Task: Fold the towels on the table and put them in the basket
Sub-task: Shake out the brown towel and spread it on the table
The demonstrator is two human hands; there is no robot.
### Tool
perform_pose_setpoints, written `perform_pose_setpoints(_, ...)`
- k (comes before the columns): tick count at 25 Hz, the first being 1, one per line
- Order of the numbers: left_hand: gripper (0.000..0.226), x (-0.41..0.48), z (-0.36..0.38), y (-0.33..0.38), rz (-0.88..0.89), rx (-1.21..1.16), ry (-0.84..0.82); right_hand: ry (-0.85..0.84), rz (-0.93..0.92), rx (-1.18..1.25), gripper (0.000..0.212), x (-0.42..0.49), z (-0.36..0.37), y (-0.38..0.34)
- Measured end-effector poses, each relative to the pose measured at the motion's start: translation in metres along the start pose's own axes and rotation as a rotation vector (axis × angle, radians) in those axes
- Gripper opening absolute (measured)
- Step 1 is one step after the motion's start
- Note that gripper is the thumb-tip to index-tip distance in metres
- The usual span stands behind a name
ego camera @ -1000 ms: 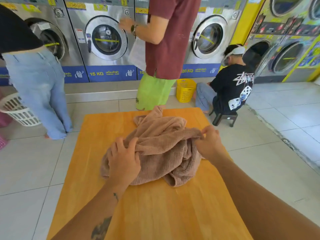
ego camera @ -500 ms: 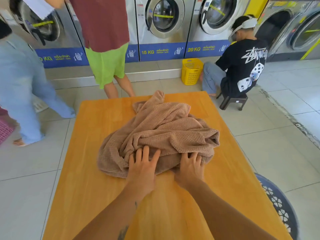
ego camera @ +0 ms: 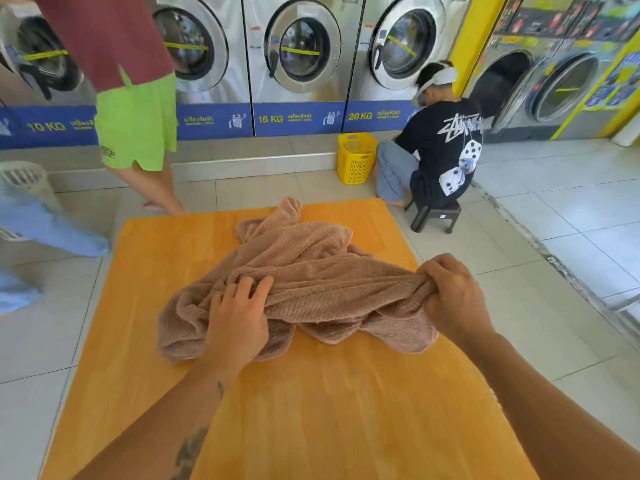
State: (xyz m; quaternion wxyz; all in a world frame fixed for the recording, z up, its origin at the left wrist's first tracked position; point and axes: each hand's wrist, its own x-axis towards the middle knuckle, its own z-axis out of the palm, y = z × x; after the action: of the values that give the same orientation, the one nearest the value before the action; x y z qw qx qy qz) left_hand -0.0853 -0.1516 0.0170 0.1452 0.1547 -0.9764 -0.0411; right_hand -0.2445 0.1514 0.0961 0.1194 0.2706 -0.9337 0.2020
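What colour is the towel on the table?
Light pinkish-brown towel, waffle-textured; the head view shows it.

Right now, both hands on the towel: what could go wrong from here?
1. The right hand grips a bunched wad of the towel at the table edge, not a corner; pulling may drag the heap off the side.
2. The left hand only rests on top, so it may not anchor the cloth.
3. A person in green shorts is near the far edge; shaking the towel open could hit them.
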Motion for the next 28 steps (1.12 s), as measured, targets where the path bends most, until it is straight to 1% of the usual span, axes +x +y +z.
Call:
perform_pose_setpoints(1,0.059,-0.002,0.000,0.002,0.010,0.004,0.022,-0.002,0.030,-0.019,0.038,0.002,0.002,0.000)
perform_pose_setpoints(2,0.059,-0.005,0.000,0.004,0.019,0.003,0.033,-0.063,0.083,-0.062,0.038,0.000,0.006,0.001)
perform_pose_setpoints(4,0.057,-0.013,0.004,0.002,0.031,-0.020,0.038,-0.311,0.197,-0.203,0.045,-0.008,0.014,-0.004)
perform_pose_setpoints(5,0.055,-0.017,0.005,0.000,0.031,-0.033,0.034,-0.419,0.209,-0.232,0.056,-0.013,0.017,-0.010)
perform_pose_setpoints(7,0.048,-0.022,0.008,0.001,0.020,-0.063,0.017,-0.530,0.173,-0.171,0.079,-0.023,0.028,-0.033)
perform_pose_setpoints(9,0.038,-0.021,0.005,0.004,0.014,-0.117,0.004,-0.641,0.171,-0.083,0.093,-0.038,0.050,-0.058)
perform_pose_setpoints(10,0.034,-0.018,0.001,0.006,0.016,-0.144,-0.003,-0.690,0.186,-0.092,0.098,-0.046,0.061,-0.065)
perform_pose_setpoints(11,0.031,-0.016,-0.004,0.006,0.026,-0.162,-0.001,-0.714,0.192,-0.155,0.099,-0.055,0.070,-0.066)
perform_pose_setpoints(12,0.029,-0.014,-0.010,0.007,0.043,-0.168,0.001,-0.703,0.178,-0.252,0.093,-0.061,0.077,-0.059)
perform_pose_setpoints(13,0.027,-0.014,-0.016,0.006,0.064,-0.176,-0.004,-0.641,0.133,-0.345,0.081,-0.062,0.078,-0.050)
perform_pose_setpoints(15,0.027,-0.018,-0.026,0.007,0.080,-0.215,-0.067,-0.492,0.052,-0.431,0.051,-0.052,0.069,-0.026)
perform_pose_setpoints(16,0.029,-0.022,-0.029,0.009,0.090,-0.245,-0.115,-0.451,0.054,-0.476,0.042,-0.044,0.060,-0.015)
perform_pose_setpoints(17,0.032,-0.027,-0.030,0.012,0.111,-0.276,-0.164,-0.448,0.093,-0.540,0.038,-0.034,0.048,-0.007)
perform_pose_setpoints(18,0.034,-0.031,-0.029,0.014,0.136,-0.312,-0.212,-0.472,0.162,-0.620,0.038,-0.024,0.038,0.000)
perform_pose_setpoints(19,0.034,-0.035,-0.030,0.015,0.157,-0.374,-0.222,-0.543,0.256,-0.698,0.043,-0.016,0.028,0.002)
perform_pose_setpoints(20,0.031,-0.036,-0.031,0.013,0.151,-0.446,-0.184,-0.654,0.347,-0.735,0.053,-0.011,0.021,0.001)
perform_pose_setpoints(21,0.027,-0.034,-0.032,0.009,0.116,-0.488,-0.093,-0.760,0.414,-0.692,0.068,-0.009,0.017,-0.005)
perform_pose_setpoints(22,0.023,-0.030,-0.032,0.003,0.055,-0.455,0.012,-0.827,0.419,-0.588,0.081,-0.008,0.018,-0.014)
perform_pose_setpoints(23,0.021,-0.024,-0.032,-0.004,-0.026,-0.362,0.087,-0.845,0.361,-0.461,0.087,-0.007,0.021,-0.029)
perform_pose_setpoints(24,0.027,-0.019,-0.033,-0.012,-0.138,-0.251,0.084,-0.823,0.276,-0.318,0.088,-0.006,0.027,-0.048)
perform_pose_setpoints(25,0.040,-0.015,-0.033,-0.020,-0.273,-0.179,-0.009,-0.771,0.189,-0.188,0.088,-0.005,0.034,-0.069)
perform_pose_setpoints(26,0.055,-0.014,-0.034,-0.028,-0.419,-0.168,-0.162,-0.704,0.112,-0.082,0.087,-0.006,0.042,-0.092)
perform_pose_setpoints(27,0.066,-0.014,-0.036,-0.033,-0.523,-0.209,-0.312,-0.647,0.039,-0.014,0.087,-0.009,0.049,-0.114)
perform_pose_setpoints(28,0.072,-0.016,-0.035,-0.037,-0.561,-0.269,-0.446,-0.617,-0.036,0.003,0.086,-0.013,0.058,-0.131)
